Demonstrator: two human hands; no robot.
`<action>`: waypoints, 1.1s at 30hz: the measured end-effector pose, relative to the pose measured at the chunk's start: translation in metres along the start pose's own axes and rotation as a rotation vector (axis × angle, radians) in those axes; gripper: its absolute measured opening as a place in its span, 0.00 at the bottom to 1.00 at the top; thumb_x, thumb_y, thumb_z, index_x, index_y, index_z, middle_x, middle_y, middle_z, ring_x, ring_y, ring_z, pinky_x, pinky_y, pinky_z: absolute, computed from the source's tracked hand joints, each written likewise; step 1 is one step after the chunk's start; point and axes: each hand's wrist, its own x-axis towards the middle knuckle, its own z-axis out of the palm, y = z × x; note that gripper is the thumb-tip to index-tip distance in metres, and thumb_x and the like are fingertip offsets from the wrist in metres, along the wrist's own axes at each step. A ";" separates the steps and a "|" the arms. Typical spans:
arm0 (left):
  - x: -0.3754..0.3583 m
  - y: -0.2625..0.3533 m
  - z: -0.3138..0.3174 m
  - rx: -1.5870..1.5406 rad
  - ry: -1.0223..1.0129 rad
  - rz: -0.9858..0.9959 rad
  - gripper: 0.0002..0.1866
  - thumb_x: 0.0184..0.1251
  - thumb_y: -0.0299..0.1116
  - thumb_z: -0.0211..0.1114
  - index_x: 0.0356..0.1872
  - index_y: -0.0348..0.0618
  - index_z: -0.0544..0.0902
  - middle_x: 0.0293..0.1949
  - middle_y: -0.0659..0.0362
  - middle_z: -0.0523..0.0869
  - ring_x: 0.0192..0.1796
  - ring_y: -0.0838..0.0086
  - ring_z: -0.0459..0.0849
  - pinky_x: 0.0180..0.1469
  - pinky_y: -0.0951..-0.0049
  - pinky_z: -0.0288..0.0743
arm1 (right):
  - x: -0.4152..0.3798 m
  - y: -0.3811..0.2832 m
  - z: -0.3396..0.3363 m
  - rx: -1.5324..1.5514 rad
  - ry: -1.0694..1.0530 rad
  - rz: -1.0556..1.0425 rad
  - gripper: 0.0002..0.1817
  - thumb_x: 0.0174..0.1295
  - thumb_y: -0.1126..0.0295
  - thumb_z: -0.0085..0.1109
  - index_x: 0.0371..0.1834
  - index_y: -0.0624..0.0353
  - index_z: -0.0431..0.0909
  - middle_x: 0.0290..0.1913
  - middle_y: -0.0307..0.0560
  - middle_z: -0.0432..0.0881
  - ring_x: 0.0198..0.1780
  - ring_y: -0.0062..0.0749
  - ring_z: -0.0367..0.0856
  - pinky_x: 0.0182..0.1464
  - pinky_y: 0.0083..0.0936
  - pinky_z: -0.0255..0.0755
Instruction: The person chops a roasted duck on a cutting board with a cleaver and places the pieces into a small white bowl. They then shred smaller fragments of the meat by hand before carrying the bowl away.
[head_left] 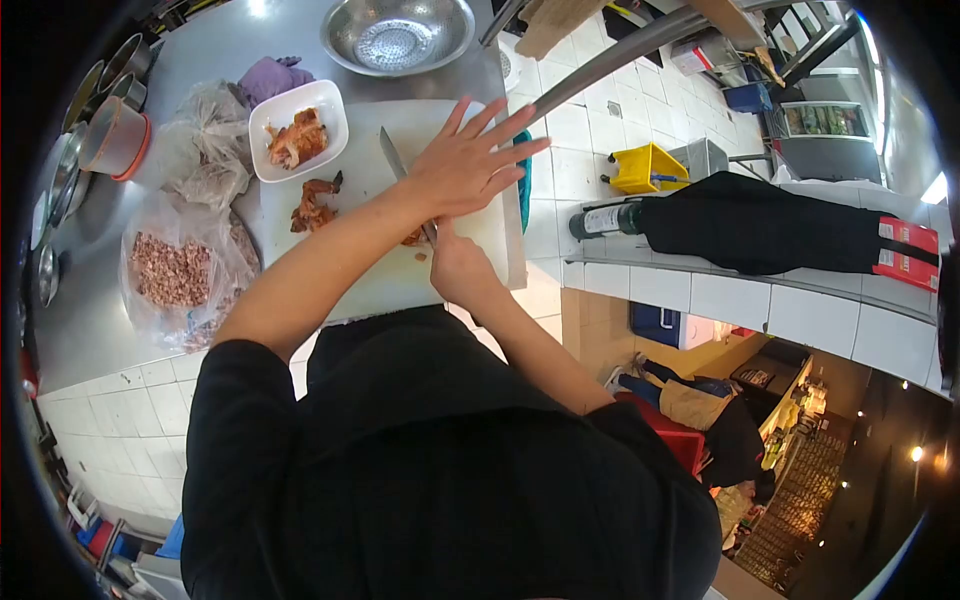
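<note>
My right hand point(462, 268) is closed round the handle of a knife point(391, 153), its blade pointing away across the white cutting board point(400, 285). Stretched over the knife, my left hand point(465, 160) is open, fingers spread wide, and hides the middle of the blade. Under my left wrist, a small piece of browned meat point(413, 238) shows beside the knife. Left of my forearm lies a bigger piece of roasted meat point(314, 205) with a dark tip. Browned meat pieces point(297, 140) fill part of a white square bowl point(336, 98) at the board's far left.
A steel colander point(350, 62) stands at the back of the steel table point(200, 50). Along the left are a bag of chopped meat point(172, 268), another plastic bag point(205, 150), a purple cloth point(270, 80) and a plastic tub point(115, 137). A person point(735, 430) stands far right.
</note>
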 end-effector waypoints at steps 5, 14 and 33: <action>-0.011 0.006 0.001 0.051 0.025 -0.024 0.27 0.82 0.46 0.52 0.80 0.75 0.67 0.86 0.62 0.54 0.86 0.53 0.51 0.83 0.36 0.37 | -0.005 0.004 0.006 0.011 -0.005 -0.006 0.24 0.69 0.73 0.51 0.65 0.71 0.59 0.38 0.77 0.84 0.41 0.76 0.84 0.48 0.66 0.74; -0.015 0.004 0.001 0.136 -0.012 -0.061 0.27 0.84 0.47 0.50 0.80 0.76 0.66 0.86 0.66 0.53 0.86 0.58 0.53 0.84 0.39 0.37 | -0.006 -0.009 -0.004 0.028 -0.047 0.030 0.26 0.67 0.74 0.55 0.65 0.71 0.60 0.39 0.76 0.85 0.44 0.74 0.84 0.49 0.63 0.75; -0.154 0.003 0.017 -0.069 0.079 -0.327 0.08 0.57 0.27 0.73 0.38 0.44 0.86 0.44 0.55 0.84 0.52 0.54 0.81 0.56 0.53 0.72 | 0.000 -0.011 -0.016 0.066 -0.091 0.065 0.18 0.68 0.71 0.59 0.55 0.68 0.67 0.43 0.77 0.85 0.48 0.75 0.84 0.52 0.62 0.75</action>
